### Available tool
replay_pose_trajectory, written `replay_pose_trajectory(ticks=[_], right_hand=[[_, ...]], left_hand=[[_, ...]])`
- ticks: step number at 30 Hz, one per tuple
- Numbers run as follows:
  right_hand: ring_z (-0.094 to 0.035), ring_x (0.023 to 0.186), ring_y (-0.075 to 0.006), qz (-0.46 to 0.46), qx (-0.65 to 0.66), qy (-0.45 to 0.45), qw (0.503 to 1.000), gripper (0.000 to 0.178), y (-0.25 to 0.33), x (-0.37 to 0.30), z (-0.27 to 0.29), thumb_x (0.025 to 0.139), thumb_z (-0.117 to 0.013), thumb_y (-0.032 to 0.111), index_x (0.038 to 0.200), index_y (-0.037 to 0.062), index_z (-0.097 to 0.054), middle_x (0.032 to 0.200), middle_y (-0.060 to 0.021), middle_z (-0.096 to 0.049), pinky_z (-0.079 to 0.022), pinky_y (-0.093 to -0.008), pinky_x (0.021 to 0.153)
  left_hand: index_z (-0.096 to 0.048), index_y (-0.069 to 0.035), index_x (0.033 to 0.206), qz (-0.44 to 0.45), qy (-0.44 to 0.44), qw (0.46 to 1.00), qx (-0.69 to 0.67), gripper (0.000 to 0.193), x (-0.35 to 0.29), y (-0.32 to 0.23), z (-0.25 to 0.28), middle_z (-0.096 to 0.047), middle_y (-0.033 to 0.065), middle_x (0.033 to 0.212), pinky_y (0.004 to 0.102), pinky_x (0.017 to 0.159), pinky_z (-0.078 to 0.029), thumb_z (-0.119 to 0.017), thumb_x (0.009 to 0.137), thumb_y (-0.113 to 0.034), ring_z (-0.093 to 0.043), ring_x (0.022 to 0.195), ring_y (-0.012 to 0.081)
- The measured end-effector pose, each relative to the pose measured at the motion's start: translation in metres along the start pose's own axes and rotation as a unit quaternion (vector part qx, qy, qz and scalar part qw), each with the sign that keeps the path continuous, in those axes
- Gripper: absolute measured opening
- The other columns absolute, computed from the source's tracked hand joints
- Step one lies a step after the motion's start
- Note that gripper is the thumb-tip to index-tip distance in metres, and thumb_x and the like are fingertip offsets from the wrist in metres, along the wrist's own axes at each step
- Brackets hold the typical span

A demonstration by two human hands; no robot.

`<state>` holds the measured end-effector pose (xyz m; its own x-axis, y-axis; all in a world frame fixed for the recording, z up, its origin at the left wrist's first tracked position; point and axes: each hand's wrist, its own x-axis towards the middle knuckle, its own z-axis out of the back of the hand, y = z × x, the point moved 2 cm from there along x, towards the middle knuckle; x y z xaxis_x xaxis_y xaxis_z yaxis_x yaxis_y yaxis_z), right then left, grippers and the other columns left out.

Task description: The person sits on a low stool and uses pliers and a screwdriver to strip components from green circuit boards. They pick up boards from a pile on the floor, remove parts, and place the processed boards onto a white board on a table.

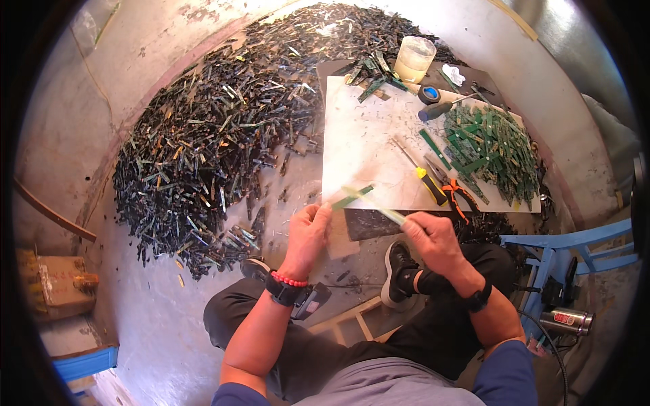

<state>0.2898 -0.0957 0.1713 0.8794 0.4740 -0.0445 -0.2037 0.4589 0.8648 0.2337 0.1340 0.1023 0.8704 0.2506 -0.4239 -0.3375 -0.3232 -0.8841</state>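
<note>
My left hand (311, 231) pinches one end of a narrow green strip (362, 193), resembling a piece of circuit board, above the near edge of a white board (379, 152). My right hand (433, 240) grips a slim, pale, stick-like tool (390, 214). Its far end crosses over the strip and is blurred, so its exact kind is unclear. On the board, right of my hands, lie a screwdriver with a yellow and black handle (432, 186) and orange-handled pliers (460, 199). Another green strip (435, 149) lies by itself beyond them.
A large heap of dark strips (203, 155) covers the floor at left. Green strips (491, 145) are piled on the board's right. Behind stand a tub of yellowish liquid (414, 59), a tape roll (428, 94) and a second screwdriver (437, 110). A blue stool (569, 240) is at right.
</note>
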Motion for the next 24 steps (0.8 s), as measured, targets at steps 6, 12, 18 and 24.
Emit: replay_pose_trajectory(ticks=[6, 12, 18, 24], right_hand=[[-0.051, 0.050, -0.0217, -0.009, -0.055, -0.069, 0.996, 0.019, -0.011, 0.002, 0.008, 0.090, -0.056, 0.017, 0.085, -0.0009, -0.062, 0.061, -0.0151, -0.054, -0.042, -0.0329, 0.051], [-0.052, 0.049, -0.0240, 0.023, -0.074, -0.079, 0.994, 0.020, -0.012, -0.001, -0.002, 0.090, -0.056, 0.018, 0.085, -0.0003, -0.063, 0.059, -0.0161, -0.053, -0.041, -0.0336, 0.049], [-0.057, 0.054, -0.0340, 0.047, -0.063, -0.009, 0.997, 0.020, -0.006, -0.010, -0.008, 0.089, -0.058, 0.019, 0.083, 0.0000, -0.061, 0.059, -0.0176, -0.054, -0.042, -0.0365, 0.048], [-0.055, 0.049, -0.0258, 0.035, -0.073, -0.069, 0.994, 0.020, -0.004, -0.003, 0.003, 0.090, -0.057, 0.017, 0.082, -0.0011, -0.062, 0.059, -0.0162, -0.054, -0.041, -0.0347, 0.047]], left_hand=[[-0.055, -0.005, 0.082, -0.027, -0.017, 0.999, 0.011, 0.026, 0.000, 0.002, 0.003, -0.050, -0.0009, 0.061, 0.0194, 0.044, -0.037, -0.058, 0.092, -0.029, -0.043, 0.048, 0.0057], [-0.055, -0.005, 0.083, -0.034, -0.027, 0.999, 0.030, 0.027, 0.001, 0.005, 0.002, -0.050, -0.0012, 0.061, 0.0190, 0.044, -0.036, -0.058, 0.092, -0.030, -0.043, 0.048, 0.0053], [-0.054, -0.005, 0.082, -0.030, -0.026, 0.999, 0.028, 0.027, 0.003, 0.005, 0.001, -0.050, -0.0018, 0.064, 0.0190, 0.045, -0.036, -0.058, 0.092, -0.029, -0.044, 0.050, 0.0051], [-0.054, -0.004, 0.082, -0.040, -0.032, 0.998, 0.028, 0.027, 0.005, 0.009, 0.005, -0.051, -0.0017, 0.066, 0.0193, 0.045, -0.036, -0.058, 0.093, -0.029, -0.045, 0.052, 0.0050]])
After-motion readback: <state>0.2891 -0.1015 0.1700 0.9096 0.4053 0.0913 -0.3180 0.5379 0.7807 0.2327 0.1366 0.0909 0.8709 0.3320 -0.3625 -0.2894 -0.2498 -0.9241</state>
